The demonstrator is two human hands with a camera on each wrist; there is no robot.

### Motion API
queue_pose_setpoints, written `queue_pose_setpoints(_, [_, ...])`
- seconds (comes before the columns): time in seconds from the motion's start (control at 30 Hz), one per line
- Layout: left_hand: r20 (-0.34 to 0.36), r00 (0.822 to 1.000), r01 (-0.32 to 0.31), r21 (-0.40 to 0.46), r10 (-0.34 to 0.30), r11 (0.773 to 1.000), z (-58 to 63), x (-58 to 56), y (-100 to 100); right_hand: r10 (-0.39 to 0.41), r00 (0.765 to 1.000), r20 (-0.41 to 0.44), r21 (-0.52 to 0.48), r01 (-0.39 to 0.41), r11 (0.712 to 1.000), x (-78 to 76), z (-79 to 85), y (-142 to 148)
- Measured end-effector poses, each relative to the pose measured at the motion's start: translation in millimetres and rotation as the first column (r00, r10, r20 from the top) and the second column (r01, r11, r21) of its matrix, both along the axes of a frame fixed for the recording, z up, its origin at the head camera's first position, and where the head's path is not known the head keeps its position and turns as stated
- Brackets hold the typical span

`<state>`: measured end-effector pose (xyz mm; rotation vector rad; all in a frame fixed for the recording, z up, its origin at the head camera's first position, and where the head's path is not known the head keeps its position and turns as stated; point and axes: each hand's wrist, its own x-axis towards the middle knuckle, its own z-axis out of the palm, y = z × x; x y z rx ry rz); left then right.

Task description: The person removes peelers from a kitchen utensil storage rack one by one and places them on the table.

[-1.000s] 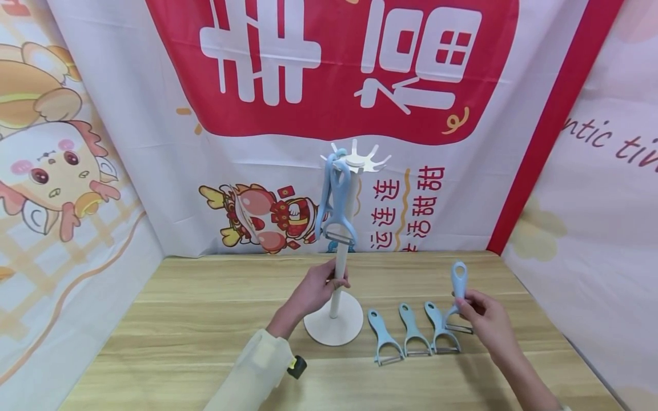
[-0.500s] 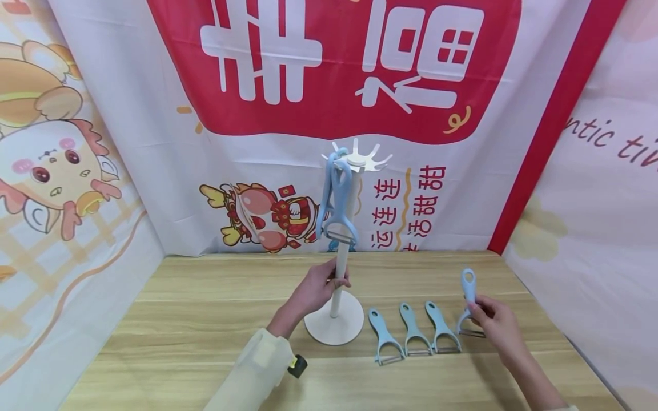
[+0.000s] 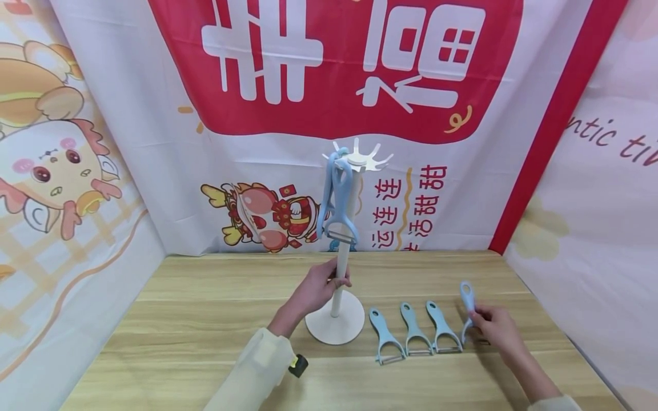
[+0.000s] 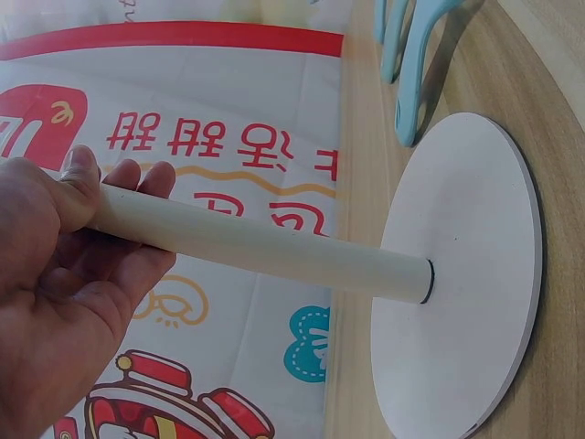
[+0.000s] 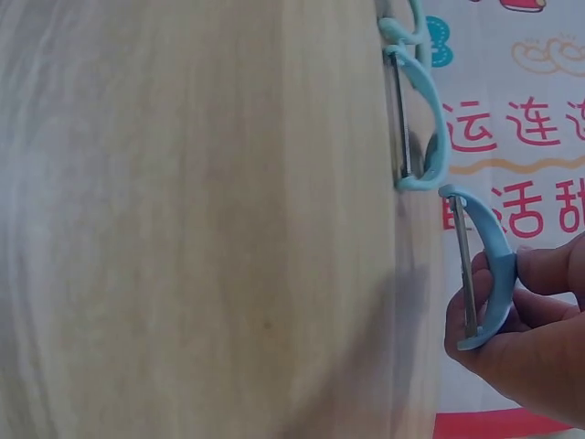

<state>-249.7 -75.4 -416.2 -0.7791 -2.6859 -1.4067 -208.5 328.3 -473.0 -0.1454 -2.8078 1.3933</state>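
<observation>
My left hand (image 3: 320,285) grips the pole of a white stand (image 3: 335,331), fingers and thumb wrapped round it above the round base. The left wrist view shows the same hand (image 4: 69,247) on the pole (image 4: 274,245). From the prongs of the stand's top (image 3: 362,160) hang light blue peelers (image 3: 340,205). At the right, my right hand (image 3: 494,328) pinches another blue peeler (image 3: 467,299) at its handle, low over the table. In the right wrist view that peeler's (image 5: 498,265) blade end shows; its handle is mostly hidden by the hand (image 5: 530,338).
Three more blue peelers lie in a row between stand and right hand: a left one (image 3: 382,334), a middle one (image 3: 413,328) and a right one (image 3: 441,328). The wooden table (image 3: 205,319) meets a printed cloth (image 3: 247,154) at the back and sides.
My right hand has moved right and down with its peeler, away from the row of three and closer to the table. The left hand keeps its hold on the pole.
</observation>
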Motion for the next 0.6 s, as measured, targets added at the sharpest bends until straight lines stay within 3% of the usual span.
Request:
queue_pose_setpoints(0.17, [-0.003, 1.000, 0.002, 0.009, -0.002, 1.000, -0.8, -0.7, 0.6, 0.015, 0.999, 0.041, 0.015, -0.016, 1.000, -3.6, -5.8, 1.9])
queue_pose_setpoints(0.6, [-0.019, 1.000, 0.015, 0.025, -0.014, 1.000, -3.1, -2.0, 0.2, 0.030, 0.999, 0.039, 0.071, -0.032, 0.997, -8.3, -16.0, -0.2])
